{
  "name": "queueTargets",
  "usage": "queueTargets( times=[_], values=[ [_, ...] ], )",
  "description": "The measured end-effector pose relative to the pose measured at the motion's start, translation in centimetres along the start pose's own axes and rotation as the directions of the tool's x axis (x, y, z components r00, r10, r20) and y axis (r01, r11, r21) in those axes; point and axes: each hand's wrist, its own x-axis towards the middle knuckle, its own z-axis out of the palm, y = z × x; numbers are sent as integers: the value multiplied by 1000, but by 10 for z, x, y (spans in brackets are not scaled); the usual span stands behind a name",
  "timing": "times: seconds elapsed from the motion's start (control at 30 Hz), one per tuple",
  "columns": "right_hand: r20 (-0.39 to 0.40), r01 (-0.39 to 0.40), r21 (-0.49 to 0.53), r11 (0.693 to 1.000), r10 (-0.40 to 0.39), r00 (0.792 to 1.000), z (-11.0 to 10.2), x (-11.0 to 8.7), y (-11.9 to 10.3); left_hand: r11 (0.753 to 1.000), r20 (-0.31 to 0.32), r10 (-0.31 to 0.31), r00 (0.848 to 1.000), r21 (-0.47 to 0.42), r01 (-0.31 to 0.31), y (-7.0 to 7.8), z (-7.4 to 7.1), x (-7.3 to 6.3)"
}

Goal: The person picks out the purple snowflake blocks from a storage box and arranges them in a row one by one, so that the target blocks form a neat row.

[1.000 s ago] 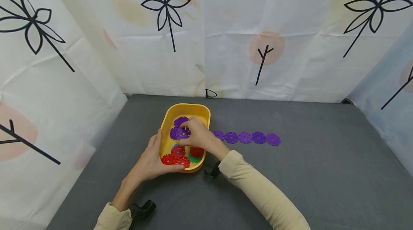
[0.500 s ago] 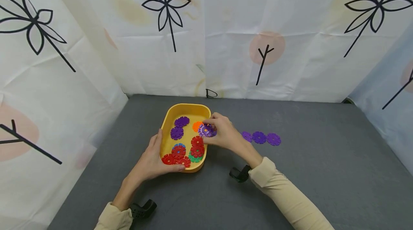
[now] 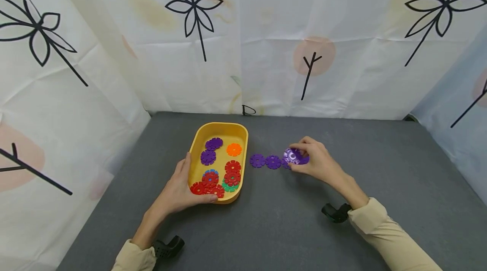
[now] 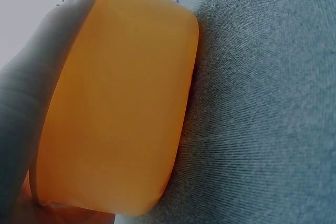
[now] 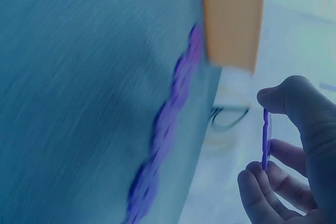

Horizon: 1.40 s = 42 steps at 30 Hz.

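Note:
In the head view my left hand (image 3: 179,190) holds the yellow plastic tray (image 3: 245,140) at its near left corner, thumb over the near rim and fingers along the left side. The left wrist view shows the thumb lying along the tray's wall (image 4: 115,93). My right hand (image 3: 321,163) pinches a purple flower-shaped disc (image 3: 291,156) between thumb and fingers, raised above the table. Under it runs a row of purple flower discs (image 3: 273,162), its right part hidden by the hand. The right wrist view shows the pinched disc (image 5: 265,140) edge-on, apart from the row.
Inside the tray lie purple discs (image 3: 208,157) at the left, an orange disc (image 3: 233,149) at the right, and several red discs (image 3: 232,167) with blue and green ones partly beneath. A printed white cloth (image 3: 274,17) stands behind the grey table (image 3: 266,228).
My right hand has picked a purple disc out of the tray and carried it rightward over the row. The orange disc is now uncovered. My left hand has stayed at the tray.

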Motion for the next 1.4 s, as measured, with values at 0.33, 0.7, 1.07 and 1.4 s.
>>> queueTargets(
  times=[0.33, 0.7, 1.07, 1.4],
  values=[
    [-16, -81, -159, 984, 79, 997, -38, -33, 55, 1000, 1, 1, 1000, -7, -1, 2, -1, -1],
    [68, -175, -205, 963, 193, 979, -47, -53, 97, 1000, 2, 10, 1000, -17, -10, 2, 2, 0],
    [182, -247, -201, 948, 284, 942, -50, -50, 99, 1000, 3, 1, 1000, -14, -1, 1, 1, -1],
    [193, -223, -198, 955, 260, 946, -49, -48, 96, 1000, -1, -6, 1000, -15, 6, 0, 0, -2]
  ],
)
